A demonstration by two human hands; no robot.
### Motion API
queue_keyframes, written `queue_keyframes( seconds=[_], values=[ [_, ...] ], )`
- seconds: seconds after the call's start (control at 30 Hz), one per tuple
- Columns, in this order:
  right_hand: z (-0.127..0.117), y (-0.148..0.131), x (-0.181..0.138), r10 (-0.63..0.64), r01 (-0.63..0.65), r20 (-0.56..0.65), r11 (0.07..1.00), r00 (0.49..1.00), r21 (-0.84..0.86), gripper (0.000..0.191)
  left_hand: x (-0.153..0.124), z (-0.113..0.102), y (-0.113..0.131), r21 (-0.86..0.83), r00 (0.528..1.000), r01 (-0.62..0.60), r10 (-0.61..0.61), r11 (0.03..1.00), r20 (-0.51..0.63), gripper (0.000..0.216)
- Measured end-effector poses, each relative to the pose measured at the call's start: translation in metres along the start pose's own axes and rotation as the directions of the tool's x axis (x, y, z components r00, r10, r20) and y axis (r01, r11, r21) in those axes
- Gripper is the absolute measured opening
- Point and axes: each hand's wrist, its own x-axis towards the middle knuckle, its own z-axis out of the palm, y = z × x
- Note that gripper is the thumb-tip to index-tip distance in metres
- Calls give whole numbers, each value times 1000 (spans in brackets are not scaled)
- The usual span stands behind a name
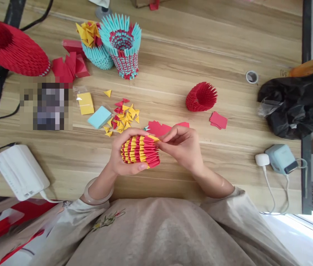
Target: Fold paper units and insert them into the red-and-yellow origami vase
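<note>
My left hand (pixel 115 159) is wrapped round a small origami vase (pixel 140 150) made of folded paper pieces in red and yellow bands. The vase lies tilted on its side, its spiky rim facing right. At the upper part of that rim, my right hand (pixel 185 149) pinches with thumb and forefinger by a yellow folded paper piece (pixel 153 138). The tip of this piece is partly hidden by the fingers. Just beyond my hands, loose yellow and red paper triangles (pixel 127 117) lie in a heap. Red paper slips (pixel 158 128) lie partly behind my right hand.
Yellow (pixel 85 103) and light blue paper stacks (pixel 100 117) lie to the left. Farther back stand a blue-and-red paper vase (pixel 123 48) and a large red one (pixel 14 48). A small red paper ring (pixel 201 96) and a black plastic bag (pixel 298 99) are on the right.
</note>
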Motion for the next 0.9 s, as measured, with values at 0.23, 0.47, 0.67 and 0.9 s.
queue_keyframes(
  seconds=[0.23, 0.47, 0.67, 0.9],
  values=[
    [1, 6, -2, -119, 114, -22, 980, 993, -166, 22, -4, 4, -7, 72, 998, -30, 33, 997, -44, 63],
    [4, 14, 3, -186, 176, -23, 961, 982, -215, 19, -9, 2, -14, 63, 997, 11, -6, 998, -77, 62],
    [-5, 3, 17, 6, -45, 221, 984, 975, 173, 29, -4, 4, -14, -205, 985, 39, -73, 978, -159, 62],
    [-5, 5, 13, -263, 273, 154, 961, 952, -47, 20, 0, 4, -11, -80, 992, -63, 54, 995, -117, 58]
  ],
)
